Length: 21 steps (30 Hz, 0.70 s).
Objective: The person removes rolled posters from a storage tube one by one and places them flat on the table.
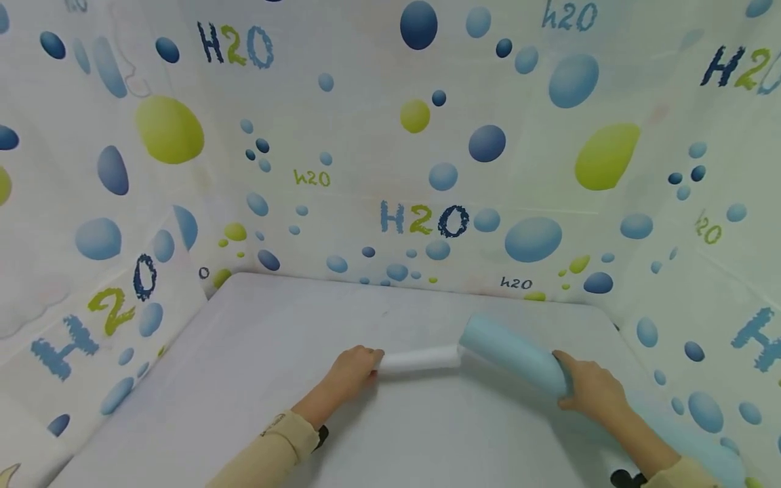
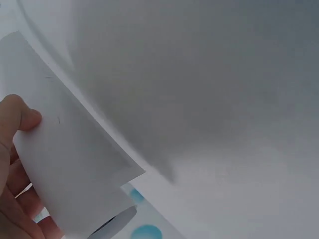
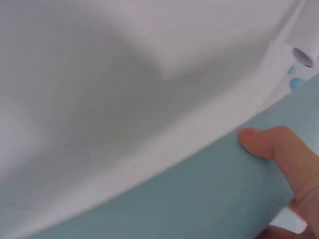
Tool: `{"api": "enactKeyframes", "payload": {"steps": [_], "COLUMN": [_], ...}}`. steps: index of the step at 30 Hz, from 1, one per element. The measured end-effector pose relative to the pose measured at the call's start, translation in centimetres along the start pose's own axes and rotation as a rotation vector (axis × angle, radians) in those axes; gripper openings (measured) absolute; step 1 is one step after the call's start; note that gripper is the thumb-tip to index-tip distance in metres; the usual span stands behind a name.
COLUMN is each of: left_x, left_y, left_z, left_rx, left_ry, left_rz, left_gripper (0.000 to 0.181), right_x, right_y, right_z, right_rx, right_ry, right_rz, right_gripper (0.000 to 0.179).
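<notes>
A white paper roll (image 1: pixel 421 359) is held at its left end by my left hand (image 1: pixel 355 371). In the left wrist view, the thumb lies on the white sheet (image 2: pixel 70 134) with the fingers bent round its other side, and an open tube end shows at the bottom. My right hand (image 1: pixel 592 388) grips a longer, thicker light blue roll (image 1: pixel 512 352) partway along. The right wrist view has the thumb pressed on the blue surface (image 3: pixel 199 189). Both rolls' ends come close in the head view; whether they touch I cannot tell.
Beneath the hands is a white tabletop (image 1: pixel 274 325). Walls (image 1: pixel 360 129) printed with blue and green drops and H2O lettering enclose its back and both sides. The blue roll's near end extends toward the lower right, beside the right wall.
</notes>
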State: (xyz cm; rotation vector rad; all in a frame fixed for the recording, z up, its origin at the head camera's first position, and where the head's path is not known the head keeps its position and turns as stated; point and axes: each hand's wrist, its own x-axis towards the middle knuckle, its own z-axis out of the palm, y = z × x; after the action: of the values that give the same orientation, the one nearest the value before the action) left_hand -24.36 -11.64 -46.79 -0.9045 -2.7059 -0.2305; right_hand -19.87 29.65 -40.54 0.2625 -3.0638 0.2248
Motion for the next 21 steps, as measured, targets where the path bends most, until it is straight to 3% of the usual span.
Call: {"api": "enactKeyframes", "payload": {"steps": [4, 8, 14, 21], "left_x": [-0.9, -1.5, -2.0, -2.4], "left_y": [-1.3, -1.9, -1.6, -1.3], "left_z": [-1.0, -2.7, -4.3, -4.5], "left_rx": [-0.066, -0.156, -0.242, -0.263], "left_ry": [0.055, 0.124, 0.167, 0.119], "left_rz": [-0.095, -0.158, -0.153, -0.088], "left_gripper": [0.028, 0.032, 0.035, 0.036], "right_x": [0.1, 0.5, 1.0, 1.3], "right_y": [-0.4, -0.8, -1.6, -1.8], "right_z": [0.3, 0.4, 0.3, 0.3], "right_rx": [-0.018, -0.045, -0.078, -0.07], "right_ry": [0.134, 0.196, 0.229, 0.258], "right_rz": [-0.094, -0.145, -0.143, -0.157], "right_gripper": [0.08, 0.081, 0.081, 0.082]}}
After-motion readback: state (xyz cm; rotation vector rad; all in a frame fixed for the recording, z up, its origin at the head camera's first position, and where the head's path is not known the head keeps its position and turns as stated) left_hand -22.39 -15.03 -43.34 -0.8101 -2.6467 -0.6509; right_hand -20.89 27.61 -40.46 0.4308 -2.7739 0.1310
